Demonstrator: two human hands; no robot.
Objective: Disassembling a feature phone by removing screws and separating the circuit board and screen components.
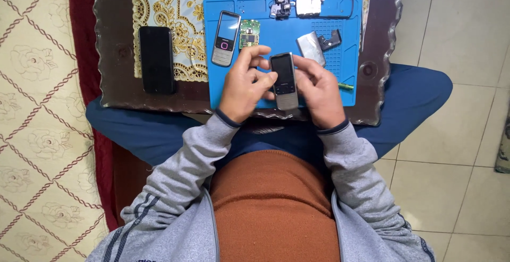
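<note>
Both hands hold a small silver candybar phone (284, 80) upright over the near edge of a blue work mat (265, 12). My left hand (243, 86) grips its left side, thumb pressed across the keypad. My right hand (319, 93) cups the right side and back. On the mat lie a second silver phone (225, 37), a green circuit board (248, 33), a silver back cover (310, 48) and small black and white parts (295, 5).
A black smartphone (157, 59) lies left of the mat on a dark glass-topped table (114, 44) with a gold lace cloth (170, 1). A small green tool (346, 86) pokes out by my right hand. Patterned bedding is at left, tiled floor at right.
</note>
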